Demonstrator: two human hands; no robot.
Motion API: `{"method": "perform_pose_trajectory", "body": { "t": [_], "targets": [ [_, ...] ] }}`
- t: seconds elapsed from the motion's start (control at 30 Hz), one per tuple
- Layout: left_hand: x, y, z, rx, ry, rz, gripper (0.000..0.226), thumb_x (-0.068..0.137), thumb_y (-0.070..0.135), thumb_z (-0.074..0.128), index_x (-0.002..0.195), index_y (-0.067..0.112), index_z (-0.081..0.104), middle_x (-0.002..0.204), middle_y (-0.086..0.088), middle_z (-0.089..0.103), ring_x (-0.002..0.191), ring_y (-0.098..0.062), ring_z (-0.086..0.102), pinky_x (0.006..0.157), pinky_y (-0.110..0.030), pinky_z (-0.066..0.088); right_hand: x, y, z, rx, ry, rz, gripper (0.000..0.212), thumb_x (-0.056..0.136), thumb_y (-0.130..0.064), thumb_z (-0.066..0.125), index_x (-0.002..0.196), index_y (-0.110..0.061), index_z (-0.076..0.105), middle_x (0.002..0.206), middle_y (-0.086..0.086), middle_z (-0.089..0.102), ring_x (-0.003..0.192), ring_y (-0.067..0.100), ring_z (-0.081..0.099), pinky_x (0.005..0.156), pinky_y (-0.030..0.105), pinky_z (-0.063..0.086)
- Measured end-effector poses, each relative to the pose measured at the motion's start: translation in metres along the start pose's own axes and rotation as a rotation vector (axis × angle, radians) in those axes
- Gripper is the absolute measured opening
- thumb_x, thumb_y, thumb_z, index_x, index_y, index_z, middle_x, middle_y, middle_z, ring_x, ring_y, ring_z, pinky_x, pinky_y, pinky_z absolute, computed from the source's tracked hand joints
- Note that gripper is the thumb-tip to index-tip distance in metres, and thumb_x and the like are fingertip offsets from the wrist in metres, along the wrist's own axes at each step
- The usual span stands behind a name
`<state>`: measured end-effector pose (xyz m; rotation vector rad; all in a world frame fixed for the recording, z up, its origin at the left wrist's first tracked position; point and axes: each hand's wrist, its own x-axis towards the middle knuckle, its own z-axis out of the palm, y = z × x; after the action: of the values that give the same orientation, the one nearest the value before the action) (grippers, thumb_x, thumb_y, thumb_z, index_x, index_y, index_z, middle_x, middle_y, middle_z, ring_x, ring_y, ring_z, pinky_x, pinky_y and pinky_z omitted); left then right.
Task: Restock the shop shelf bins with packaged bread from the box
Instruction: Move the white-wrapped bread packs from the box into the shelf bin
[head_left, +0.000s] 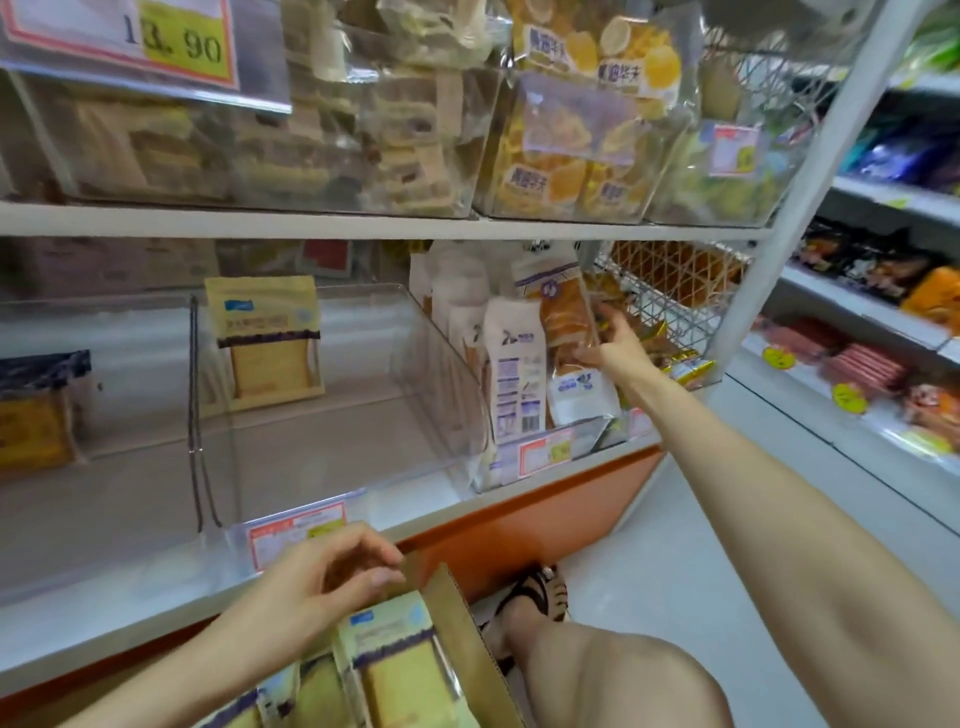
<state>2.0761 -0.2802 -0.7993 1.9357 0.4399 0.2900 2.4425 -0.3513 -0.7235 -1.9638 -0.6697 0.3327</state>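
Nearest us sits the cardboard box (460, 618), open by our knee (597, 670), with packaged bread (395, 670) standing inside. Our left hand (322, 577) hovers just above it, fingers loosely curled, holding nothing. Our right hand (613, 345) reaches to the lower shelf's right-hand bin (582, 434) and grips a bread packet (563, 322) standing upright among others. Left of that, a clear bin (431, 364) holds one yellow packet (265, 332) at its back. White shelf boards (363, 226) sit above an orange base (545, 512); a pale floor (727, 467) runs down the aisle, and a wire basket (675, 296) is just beside our right hand
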Motion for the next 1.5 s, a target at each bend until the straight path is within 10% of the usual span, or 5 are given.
{"method": "perform_pose_trajectory", "body": {
  "t": [0.13, 0.63, 1.0, 1.27, 1.5],
  "targets": [
    [-0.007, 0.003, 0.004, 0.029, -0.034, -0.048, 0.018, 0.086, 0.022, 0.063, 0.089, 0.039, 0.063, 0.093, 0.008, 0.072, 0.090, -0.009, 0.067, 0.088, -0.032, 0.052, -0.004, -0.010, -0.010, 0.013, 0.104, -0.052, 0.069, 0.076, 0.004, 0.070, 0.137, -0.014, 0.042, 0.128, 0.007, 0.054, 0.108, 0.022, 0.057, 0.094, 0.039, 0.047],
    [0.044, 0.050, 0.052, 0.254, -0.085, 0.239, 0.013, 0.092, 0.020, 0.058, 0.097, 0.030, 0.063, 0.088, 0.020, 0.064, 0.087, 0.002, 0.060, 0.077, -0.016, 0.048, -0.048, -0.030, -0.117, -0.726, -0.166, -0.061, 0.043, 0.076, 0.003, 0.067, 0.110, -0.024, 0.062, 0.111, 0.008, 0.060, 0.088, 0.021, 0.057, 0.063, 0.028, 0.047],
    [0.120, 0.090, 0.066, 0.364, -0.042, 0.273, 0.013, 0.091, 0.011, 0.057, 0.101, 0.013, 0.065, 0.100, 0.001, 0.067, 0.088, -0.011, 0.059, 0.075, -0.016, 0.043, -0.021, -0.032, -0.057, -1.391, -0.165, -0.525, 0.041, 0.086, -0.008, 0.051, 0.118, -0.033, 0.060, 0.115, -0.003, 0.063, 0.119, 0.027, 0.046, 0.113, 0.057, 0.009],
    [0.246, 0.119, 0.085, 0.434, 0.164, 0.099, 0.071, 0.081, 0.026, 0.071, 0.136, 0.005, 0.032, 0.137, -0.015, 0.044, 0.126, -0.029, 0.043, 0.101, -0.037, 0.039, -0.002, 0.007, -0.065, -1.206, 0.170, -0.969, 0.049, 0.063, -0.012, 0.076, 0.111, -0.015, 0.066, 0.106, 0.012, 0.064, 0.113, 0.038, 0.053, 0.107, 0.068, 0.012],
    [0.264, 0.113, 0.102, 0.658, 0.181, 0.055, 0.054, 0.080, 0.026, 0.070, 0.122, 0.011, 0.040, 0.118, -0.013, 0.059, 0.102, -0.029, 0.060, 0.078, -0.037, 0.053, -0.011, 0.051, -0.046, -0.428, 0.395, -0.266, 0.100, 0.077, -0.037, 0.074, 0.151, -0.022, 0.009, 0.157, 0.015, 0.000, 0.144, 0.035, 0.008, 0.115, 0.048, 0.016]
  ]
}}
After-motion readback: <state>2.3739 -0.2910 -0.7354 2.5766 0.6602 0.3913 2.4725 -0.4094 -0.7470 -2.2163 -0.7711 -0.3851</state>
